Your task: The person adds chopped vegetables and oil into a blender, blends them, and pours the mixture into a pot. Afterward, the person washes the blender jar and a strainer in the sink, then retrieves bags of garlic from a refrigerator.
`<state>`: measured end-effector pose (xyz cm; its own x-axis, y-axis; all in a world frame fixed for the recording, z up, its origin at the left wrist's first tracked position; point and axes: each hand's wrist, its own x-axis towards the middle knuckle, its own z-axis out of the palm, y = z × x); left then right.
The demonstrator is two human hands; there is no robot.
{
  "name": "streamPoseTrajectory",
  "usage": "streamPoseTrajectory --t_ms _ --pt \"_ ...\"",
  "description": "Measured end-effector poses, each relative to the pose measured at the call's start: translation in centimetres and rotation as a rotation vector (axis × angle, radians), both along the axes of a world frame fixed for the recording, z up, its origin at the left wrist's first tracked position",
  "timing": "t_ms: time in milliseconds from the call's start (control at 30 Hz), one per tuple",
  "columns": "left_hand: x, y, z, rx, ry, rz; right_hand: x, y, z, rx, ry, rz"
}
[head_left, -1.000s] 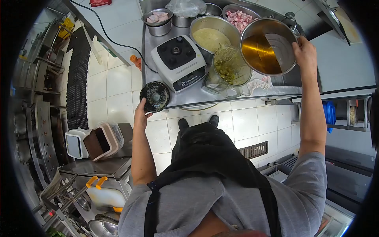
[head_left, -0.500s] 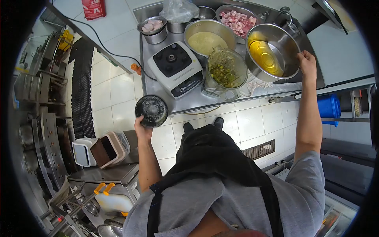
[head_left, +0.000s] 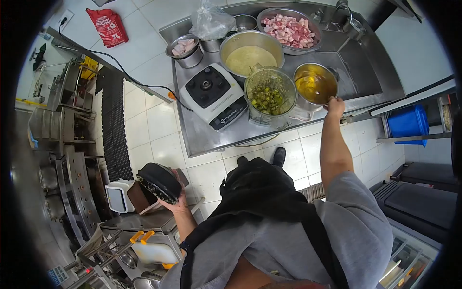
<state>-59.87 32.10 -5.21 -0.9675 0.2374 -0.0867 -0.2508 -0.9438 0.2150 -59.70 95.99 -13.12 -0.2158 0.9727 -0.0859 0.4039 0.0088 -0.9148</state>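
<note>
My left hand (head_left: 177,201) holds a round black lid (head_left: 159,182), tilted on its side, out to the left away from the counter. My right hand (head_left: 335,107) grips the near rim of a steel pot (head_left: 332,82) with yellow-orange liquid inside. The pot stands at the counter's front, right beside a clear blender jar (head_left: 271,96) with chopped green pieces in it. Left of the jar is the white blender base (head_left: 212,96) with its black top bare. Behind the jar, a large pot (head_left: 276,43) contains a pale yellow-green liquid.
A bowl of cubed raw meat (head_left: 288,31), a plastic bag (head_left: 211,21) and a small bowl of pale meat (head_left: 184,46) stand at the back. The sink (head_left: 361,72) is at the right. Bins (head_left: 120,196) and a steel unit (head_left: 139,219) stand at the lower left.
My left hand has moved down and left with the lid, now tilted. My right hand has brought the steel pot down and left, close beside the jar. The whole view has shifted.
</note>
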Motion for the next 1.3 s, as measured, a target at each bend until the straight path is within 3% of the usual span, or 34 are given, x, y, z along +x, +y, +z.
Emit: streamPoseTrajectory --t_ms 67,100,133,200,267,333,400,533,600,700,967,1100,1300 --pt "0.5 1.0 0.9 0.213 -0.015 0.064 0.2 -0.6 -2.2 -0.087 0.098 -0.046" --pt "0.1 3.5 3.8 0.416 0.041 0.040 0.7 -1.5 -3.1 -0.169 0.193 -0.098" --pt "-0.2 2.9 3.6 0.399 0.035 0.044 1.2 -3.0 -3.0 -0.185 0.186 -0.098" --pt "-1.1 1.2 3.0 0.382 -0.047 0.044 1.7 -8.0 1.4 0.478 -0.187 -0.174" --pt "-2.7 2.9 4.1 0.189 0.217 -0.078 2.9 -14.3 5.3 0.188 0.212 0.096" --pt "-3.8 4.3 4.8 0.282 0.177 -0.147 4.0 -19.2 3.2 0.049 0.320 0.397" --pt "-4.7 4.6 3.4 0.380 0.115 -0.206 3.4 -23.3 3.4 -0.102 0.521 0.509" --pt "-4.2 8.7 7.3 0.145 0.025 -0.217 0.4 -24.7 4.6 -0.183 0.515 0.487" --pt "-3.8 8.6 6.2 0.118 -0.068 -0.190 -1.1 -25.2 5.6 -0.406 0.633 0.194" --pt "-2.6 6.5 4.3 -0.126 -0.058 -0.123 -1.3 -24.0 8.6 -0.328 0.671 0.173" --pt "-0.7 1.9 1.4 -0.195 -0.142 0.098 -2.3 -22.3 21.7 -0.437 0.817 0.375" --pt "-0.2 1.4 1.8 -0.112 -0.127 0.181 -6.0 -24.0 27.9 -0.416 0.838 0.568" --pt "0.3 -0.2 1.4 -0.144 -0.101 0.196 -13.8 -26.9 27.7 -0.410 0.970 0.705"
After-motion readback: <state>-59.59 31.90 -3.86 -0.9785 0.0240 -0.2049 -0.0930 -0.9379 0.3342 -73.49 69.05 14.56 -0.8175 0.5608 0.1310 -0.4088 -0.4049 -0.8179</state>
